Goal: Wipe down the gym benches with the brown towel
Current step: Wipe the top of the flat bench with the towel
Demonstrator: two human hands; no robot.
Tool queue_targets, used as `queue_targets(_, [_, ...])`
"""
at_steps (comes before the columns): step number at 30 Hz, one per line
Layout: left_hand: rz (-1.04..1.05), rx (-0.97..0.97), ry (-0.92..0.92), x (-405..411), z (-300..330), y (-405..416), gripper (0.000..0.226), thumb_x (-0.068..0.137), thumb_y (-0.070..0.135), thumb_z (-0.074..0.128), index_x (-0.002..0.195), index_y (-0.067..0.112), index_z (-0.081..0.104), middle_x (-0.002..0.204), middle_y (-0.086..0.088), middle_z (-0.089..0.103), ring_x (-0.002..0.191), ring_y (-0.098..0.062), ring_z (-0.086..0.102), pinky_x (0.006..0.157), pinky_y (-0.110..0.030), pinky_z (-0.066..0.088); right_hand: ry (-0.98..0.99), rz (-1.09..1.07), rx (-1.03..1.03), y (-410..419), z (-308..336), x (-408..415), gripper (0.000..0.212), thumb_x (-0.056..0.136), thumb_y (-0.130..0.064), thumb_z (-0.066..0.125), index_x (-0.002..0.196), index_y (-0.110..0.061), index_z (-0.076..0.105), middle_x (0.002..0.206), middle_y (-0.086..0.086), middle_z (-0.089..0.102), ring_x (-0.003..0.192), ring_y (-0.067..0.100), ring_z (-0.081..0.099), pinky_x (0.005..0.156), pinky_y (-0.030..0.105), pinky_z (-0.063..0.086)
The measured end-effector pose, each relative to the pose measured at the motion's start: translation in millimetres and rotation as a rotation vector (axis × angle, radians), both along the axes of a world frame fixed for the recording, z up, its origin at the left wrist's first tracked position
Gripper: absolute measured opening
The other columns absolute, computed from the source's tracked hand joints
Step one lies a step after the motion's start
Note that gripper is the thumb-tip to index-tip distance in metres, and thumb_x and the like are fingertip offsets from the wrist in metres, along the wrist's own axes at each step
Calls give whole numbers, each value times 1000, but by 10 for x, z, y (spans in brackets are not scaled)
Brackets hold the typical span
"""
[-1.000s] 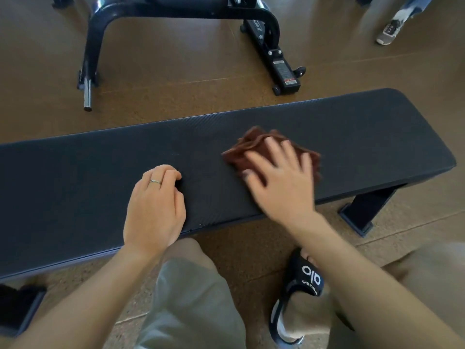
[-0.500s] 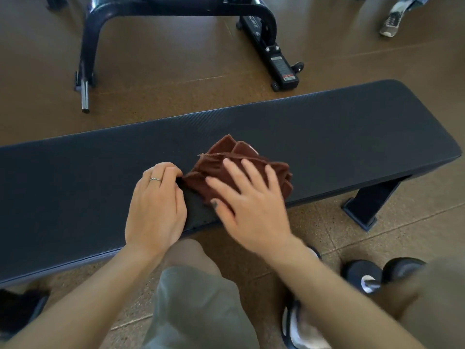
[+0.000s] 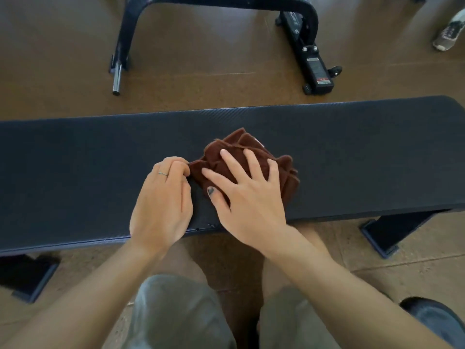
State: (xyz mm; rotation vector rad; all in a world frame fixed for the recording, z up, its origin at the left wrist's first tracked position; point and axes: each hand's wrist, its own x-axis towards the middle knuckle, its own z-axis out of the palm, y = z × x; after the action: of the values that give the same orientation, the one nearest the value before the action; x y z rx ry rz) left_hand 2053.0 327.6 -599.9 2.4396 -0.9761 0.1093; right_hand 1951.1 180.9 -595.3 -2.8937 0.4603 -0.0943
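Your towel (image 3: 245, 157) lies bunched in loose folds on the bench (image 3: 352, 152), near the middle of the pad and toward its near edge. Your right hand (image 3: 247, 190) lies flat on top of it, fingers spread and straight, pressing rather than gripping. Your left hand (image 3: 162, 197) rests on the pad just beside the towel, its fingers curled under with the tips at the cloth's left edge; whether they pinch the cloth cannot be told.

Judgement: the towel is light, soft and limp, so it will crumple and ride up under a push. Keep the palm broad over the bundle and hold the folds down. The textured pad looks firm and should drag on the cloth.
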Motion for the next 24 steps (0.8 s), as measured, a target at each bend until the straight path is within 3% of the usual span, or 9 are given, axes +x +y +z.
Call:
queue_targets(4, [99, -43, 9, -23, 3, -11, 16, 103, 10, 36, 101, 9, 52, 103, -6, 57, 94, -21, 50, 86, -38, 48, -19, 165, -11, -325, -52, 680, 42, 105, -57, 33, 140, -54, 55, 165, -8, 36, 154, 31, 25, 122, 66, 14])
queue_targets(8, [101, 13, -11, -1, -13, -10, 19, 103, 12, 35, 98, 7, 53, 106, -6, 55, 98, -26, 48, 89, -38, 42, -36, 218, -2, -538, -59, 1047, 40, 104, -55, 35, 138, -51, 57, 163, -7, 38, 153, 28, 25, 122, 61, 15])
queue_targets(12, [87, 66, -23, -15, -6, 1, 17, 101, 9, 38, 98, 6, 54, 111, -6, 54, 101, -27, 46, 93, -33, 38, -36, -37, 32, -1456, -48, 746, 44, 104, -56, 32, 141, -48, 55, 164, -6, 36, 153, 25, 26, 123, 52, 17])
queue_targets(16, [91, 62, -20, -5, -2, -30, 18, 101, 9, 39, 98, 4, 56, 110, -7, 54, 99, -26, 46, 92, -35, 40, 46, -318, 49, -2225, 30, 365, 48, 104, -56, 28, 144, -43, 52, 162, -3, 37, 151, 28, 27, 123, 57, 19])
queue_targets(20, [104, 58, -46, -32, -29, -42, 20, 102, 10, 41, 98, 4, 59, 111, -7, 55, 101, -28, 48, 92, -41, 44, 20, -372, 10, -1655, -9, 601, 52, 102, -52, 28, 146, -37, 51, 162, 2, 38, 151, 32, 26, 122, 61, 13])
queue_targets(24, [94, 56, -45, -36, -22, -58, 21, 102, 10, 40, 98, 3, 60, 111, -7, 54, 101, -29, 48, 93, -42, 43, -89, -22, -61, -531, -90, 892, 48, 99, -47, 39, 140, -33, 59, 156, 2, 48, 144, 34, 36, 118, 61, 19])
